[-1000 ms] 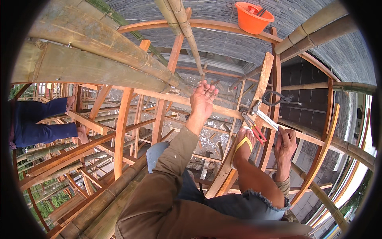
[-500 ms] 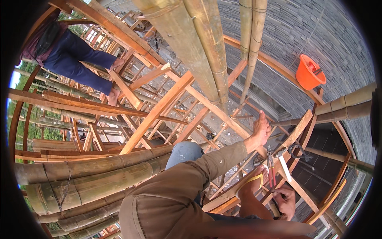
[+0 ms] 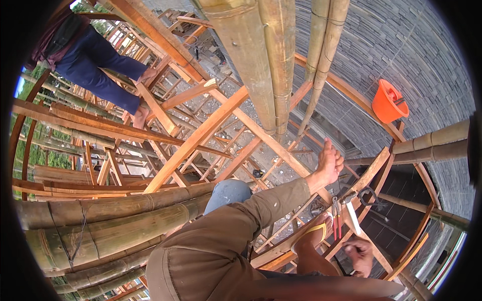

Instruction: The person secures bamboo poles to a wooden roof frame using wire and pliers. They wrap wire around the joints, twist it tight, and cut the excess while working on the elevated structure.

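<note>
Lg grey stone-look wall (image 3: 432,65) upper R. Thick upright bamboo poles (image 3: 246,55) top ctr, blocking part of the view behind; more bamboo lengths (image 3: 115,228) lying bundled lower L. Timber beams (image 3: 201,138) criss-cross the middle, open gaps btwn. Brown-sleeved L arm (image 3: 216,241) cuts across ctr, hiding part of the frame. Co-worker's legs (image 3: 103,72), navy trousers, barefoot on timbers upper L. Orange bucket (image 3: 384,108) by the rail along the wall; inside: sm. reddish item + dark stick-like pcs at rim, kind unclear. Person's foot (image 3: 317,233), yellow-strap flip-flop, on timber. L hand (image 3: 327,166) raised over beam, fingers bunched, one up; can't tell if gripping. R hand (image 3: 359,257) just below tools, fingers curled, grip unclear. Hammer (image 3: 353,218), pale handle, and red-handled pliers (image 3: 339,226) side by side at beam nr foot; dark wire coil (image 3: 370,203) by hammer head.
</note>
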Demonstrator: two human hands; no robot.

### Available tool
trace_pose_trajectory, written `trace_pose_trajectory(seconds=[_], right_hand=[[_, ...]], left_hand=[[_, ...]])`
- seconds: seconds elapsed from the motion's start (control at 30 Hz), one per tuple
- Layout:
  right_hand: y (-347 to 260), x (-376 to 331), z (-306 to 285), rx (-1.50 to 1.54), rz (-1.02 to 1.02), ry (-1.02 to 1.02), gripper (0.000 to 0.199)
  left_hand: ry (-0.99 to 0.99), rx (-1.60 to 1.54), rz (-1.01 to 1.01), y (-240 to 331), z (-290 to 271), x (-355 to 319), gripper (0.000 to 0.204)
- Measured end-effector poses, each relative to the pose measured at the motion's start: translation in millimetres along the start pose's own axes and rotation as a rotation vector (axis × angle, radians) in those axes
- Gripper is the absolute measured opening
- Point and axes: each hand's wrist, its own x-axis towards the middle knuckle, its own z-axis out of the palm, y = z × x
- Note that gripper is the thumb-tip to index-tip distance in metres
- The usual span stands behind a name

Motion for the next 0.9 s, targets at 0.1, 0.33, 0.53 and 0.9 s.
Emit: trace_pose_trajectory(seconds=[0.1, 0.33, 0.53, 0.9], right_hand=[[-8.3, 2.3, -23.5, -0.333, -0.187, 0.618, 0.013], [28.6, 15.0, 12.4, -0.807, 0.096, 0.239, 0.011], [0.0, -16.2, -7.8, -0.183, -0.026, 0.313, 0.011], [18.8, 3.9, 16.7, -0.494, 0.196, -0.096, 0.010]], left_hand=[[0.039, -0.055, -0.085, -6.6, -16.9, -11.2, 0.057], [0.028, -0.090, -0.159, -18.8, -21.1, -30.0, 0.055], [0.154, -0.107, -0.155, -3.9, -37.1, -14.5, 0.054], [0.185, -0.082, -0.079, -5.2, -40.8, -14.2, 0.056]])
